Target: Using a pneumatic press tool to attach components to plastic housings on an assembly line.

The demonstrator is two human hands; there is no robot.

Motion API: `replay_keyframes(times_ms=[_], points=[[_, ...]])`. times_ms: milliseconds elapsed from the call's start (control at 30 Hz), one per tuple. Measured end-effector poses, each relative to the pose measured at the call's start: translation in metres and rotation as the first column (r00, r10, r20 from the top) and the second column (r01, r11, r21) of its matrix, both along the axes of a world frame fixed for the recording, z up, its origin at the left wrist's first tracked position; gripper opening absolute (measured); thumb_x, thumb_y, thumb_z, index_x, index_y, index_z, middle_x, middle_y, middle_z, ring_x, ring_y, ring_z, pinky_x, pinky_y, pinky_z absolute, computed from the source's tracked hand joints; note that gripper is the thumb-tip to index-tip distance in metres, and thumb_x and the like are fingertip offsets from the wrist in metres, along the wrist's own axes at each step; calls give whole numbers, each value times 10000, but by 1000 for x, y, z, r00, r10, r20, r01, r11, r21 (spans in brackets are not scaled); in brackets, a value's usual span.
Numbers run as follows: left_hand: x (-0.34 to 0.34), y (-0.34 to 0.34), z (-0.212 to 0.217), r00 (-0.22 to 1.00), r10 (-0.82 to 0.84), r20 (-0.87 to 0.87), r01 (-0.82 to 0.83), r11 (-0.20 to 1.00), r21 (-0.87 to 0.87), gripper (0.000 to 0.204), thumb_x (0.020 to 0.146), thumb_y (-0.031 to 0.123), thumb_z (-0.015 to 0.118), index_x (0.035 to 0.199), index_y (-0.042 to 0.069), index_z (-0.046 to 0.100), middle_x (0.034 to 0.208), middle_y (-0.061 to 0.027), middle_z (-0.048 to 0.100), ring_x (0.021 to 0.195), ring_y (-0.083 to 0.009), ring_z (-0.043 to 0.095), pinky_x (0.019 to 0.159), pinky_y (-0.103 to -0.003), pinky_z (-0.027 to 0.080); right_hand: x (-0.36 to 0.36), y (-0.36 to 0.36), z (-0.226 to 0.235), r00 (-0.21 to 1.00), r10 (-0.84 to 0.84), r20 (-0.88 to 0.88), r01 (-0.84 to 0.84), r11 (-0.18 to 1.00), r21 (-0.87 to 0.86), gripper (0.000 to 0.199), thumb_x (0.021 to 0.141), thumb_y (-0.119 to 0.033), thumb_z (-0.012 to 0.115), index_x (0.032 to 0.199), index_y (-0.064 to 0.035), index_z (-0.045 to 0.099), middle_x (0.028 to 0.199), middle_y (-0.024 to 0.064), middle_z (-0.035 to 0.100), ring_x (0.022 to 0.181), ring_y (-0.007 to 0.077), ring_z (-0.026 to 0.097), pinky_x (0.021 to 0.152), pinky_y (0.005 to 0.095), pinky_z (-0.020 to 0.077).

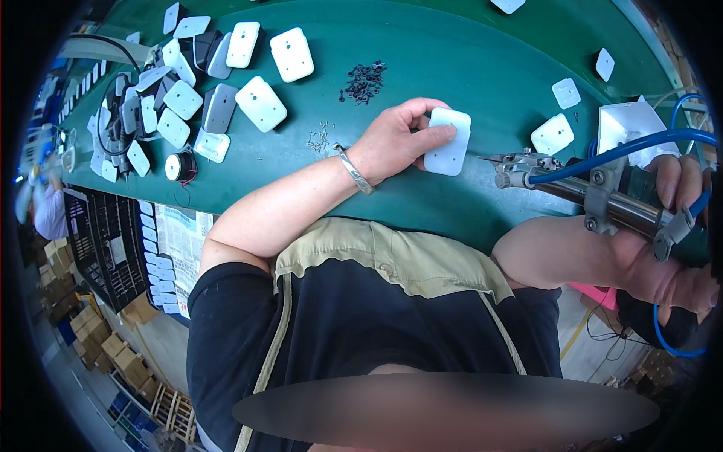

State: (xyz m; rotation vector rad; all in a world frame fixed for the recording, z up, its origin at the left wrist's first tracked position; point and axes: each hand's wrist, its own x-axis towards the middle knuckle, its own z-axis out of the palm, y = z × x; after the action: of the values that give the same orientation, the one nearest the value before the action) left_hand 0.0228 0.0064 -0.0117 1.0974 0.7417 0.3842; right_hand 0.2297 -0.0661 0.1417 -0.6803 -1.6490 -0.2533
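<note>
My left hand [403, 135] pinches a white rounded-corner plastic cover [450, 154] between thumb and fingers, with small holes showing on its face. At the right edge, my right hand [678, 179] grips the dark body of a power screwdriver [561, 179] with a metal barrel and a blue hose [640, 143]. The tool lies sideways, its thin tip pointing left, just short of the cover. Part of the right hand is hidden behind the tool. Beyond my left hand lies a heap of small black parts [365, 81], and nearer, scattered small screws [319, 138].
Many white and dark covers [182, 99] crowd the left of the green table [301, 169], beside a small round motor-like part [179, 166] with wires. A few more covers [553, 134] and a white box [629, 124] lie at right. A black crate [105, 245] stands lower left.
</note>
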Motion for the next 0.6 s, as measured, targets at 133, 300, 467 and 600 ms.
replay_keyframes(times_ms=[133,300,467,600], points=[[0,-1,5,990,-13,141,47,970,-239,341,852,136,562,1172,56,476,961,-36,586,828,-119,602,662,-229,526,1,1,-1,1000,22,-19,-22,1000,-10,866,811,-649,212,1334,35,121,1177,17,442,1087,88,404,900,354,263],[-1,1,3,977,-15,214,85,942,-324,341,859,135,547,1180,48,470,985,-58,589,827,-137,620,649,-226,547,-1,3,-4,999,31,-34,-32,999,-12,827,826,-619,236,1326,34,140,1178,34,439,1045,92,431,845,336,306],[-3,3,3,971,-24,239,104,940,-325,332,858,134,548,1167,34,479,1001,-82,595,829,-147,625,636,-236,556,-2,4,-4,997,54,-53,-55,998,-17,789,841,-588,261,1317,32,159,1179,51,435,1003,96,458,789,317,348],[-2,2,5,966,-21,257,108,939,-327,328,860,137,545,1164,31,480,1003,-85,596,831,-149,626,640,-239,556,-4,3,-5,995,76,-71,-78,997,-27,758,852,-564,281,1310,31,174,1180,65,432,970,100,480,745,303,382]])
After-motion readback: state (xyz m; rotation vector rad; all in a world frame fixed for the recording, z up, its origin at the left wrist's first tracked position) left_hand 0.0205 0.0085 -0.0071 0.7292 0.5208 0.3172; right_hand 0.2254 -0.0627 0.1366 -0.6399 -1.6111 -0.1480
